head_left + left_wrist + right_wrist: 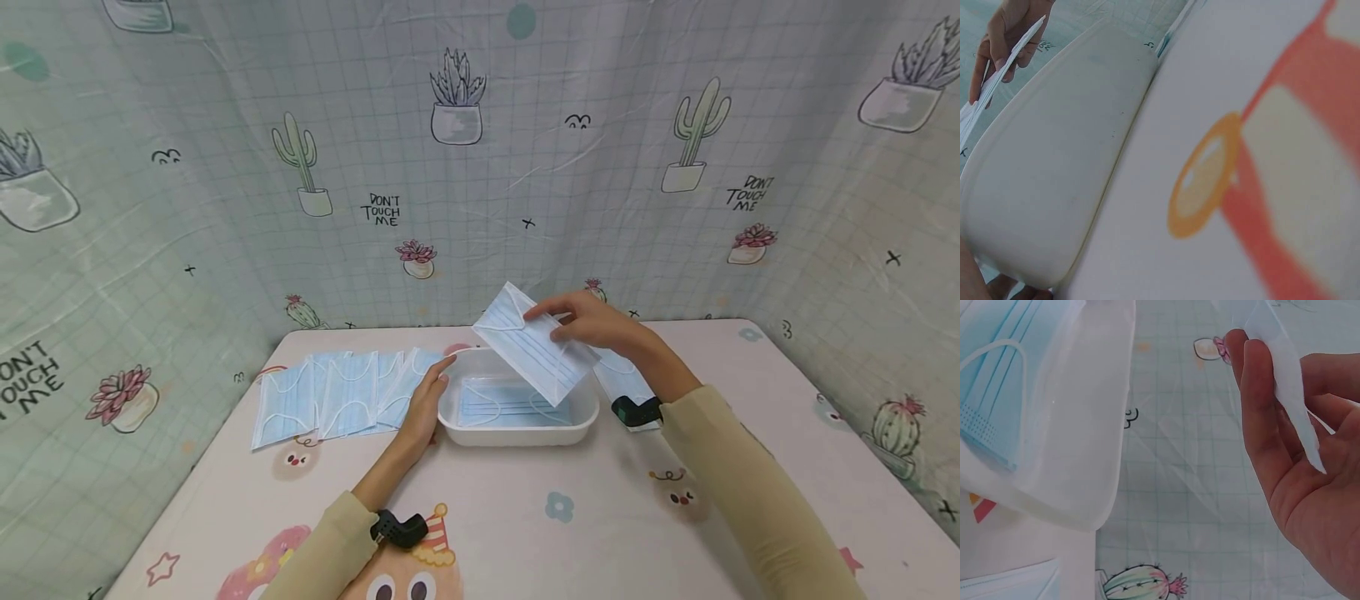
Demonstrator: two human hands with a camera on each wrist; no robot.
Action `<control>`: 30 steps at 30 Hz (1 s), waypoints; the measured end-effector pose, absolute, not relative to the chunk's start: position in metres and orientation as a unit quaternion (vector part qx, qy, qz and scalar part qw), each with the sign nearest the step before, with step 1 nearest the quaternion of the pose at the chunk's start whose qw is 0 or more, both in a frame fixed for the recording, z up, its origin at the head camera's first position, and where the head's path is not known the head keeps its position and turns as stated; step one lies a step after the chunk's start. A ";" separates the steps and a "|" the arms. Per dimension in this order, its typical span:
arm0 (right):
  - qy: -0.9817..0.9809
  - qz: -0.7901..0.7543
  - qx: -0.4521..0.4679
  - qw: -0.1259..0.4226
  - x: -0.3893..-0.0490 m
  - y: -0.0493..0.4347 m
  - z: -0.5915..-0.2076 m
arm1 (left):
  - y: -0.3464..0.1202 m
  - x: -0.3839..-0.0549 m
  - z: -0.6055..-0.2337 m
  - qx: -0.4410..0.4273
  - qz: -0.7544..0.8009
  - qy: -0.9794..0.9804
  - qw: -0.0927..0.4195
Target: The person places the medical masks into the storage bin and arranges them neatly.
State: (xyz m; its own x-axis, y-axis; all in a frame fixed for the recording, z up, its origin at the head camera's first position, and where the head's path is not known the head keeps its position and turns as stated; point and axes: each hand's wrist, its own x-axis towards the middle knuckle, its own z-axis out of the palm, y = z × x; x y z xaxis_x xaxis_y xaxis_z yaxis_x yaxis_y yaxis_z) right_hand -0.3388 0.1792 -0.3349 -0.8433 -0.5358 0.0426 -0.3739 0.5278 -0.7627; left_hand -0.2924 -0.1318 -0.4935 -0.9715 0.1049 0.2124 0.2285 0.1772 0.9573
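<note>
My right hand (596, 321) pinches a light blue pleated face mask (536, 343), held tilted above a white plastic container (517, 437). In the right wrist view the held mask (1288, 387) shows almost edge-on between thumb and fingers (1257, 381). Inside the container lies another blue mask (480, 404) with white ear loops. My left hand (422, 408) rests against the container's left end, its fingers reaching along the rim. The left wrist view catches the container's outer side (1066, 137) and only parts of that hand's fingers (1029, 292).
Several overlapping masks (341, 392) lie on the table left of the container. Right of it, partly beneath my right wrist, lies another mask (624, 379). A pink-white patterned cloth (510, 517) covers the table, and a printed curtain (525, 183) hangs behind.
</note>
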 end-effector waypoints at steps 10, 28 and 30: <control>0.866 -0.392 -0.282 0.131 -0.350 0.164 -0.326 | -0.133 -0.290 -0.492 -0.107 -0.634 -0.764 0.047; 0.848 -0.353 -0.352 0.178 -0.374 0.142 -0.323 | -0.133 -0.292 -0.491 -0.097 -0.635 -0.766 0.034; 0.846 -0.351 -0.355 0.185 -0.377 0.141 -0.324 | -0.133 -0.292 -0.490 -0.099 -0.640 -0.761 0.032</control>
State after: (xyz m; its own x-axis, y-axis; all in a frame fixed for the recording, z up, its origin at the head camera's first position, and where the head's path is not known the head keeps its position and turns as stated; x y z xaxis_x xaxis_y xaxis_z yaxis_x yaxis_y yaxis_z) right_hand -0.3770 0.1406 -0.3240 -0.6788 -0.7315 -0.0637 -0.4720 0.5011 -0.7253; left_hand -0.2919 -0.1332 -0.4903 -0.9785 0.1098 0.1748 0.1911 0.1616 0.9682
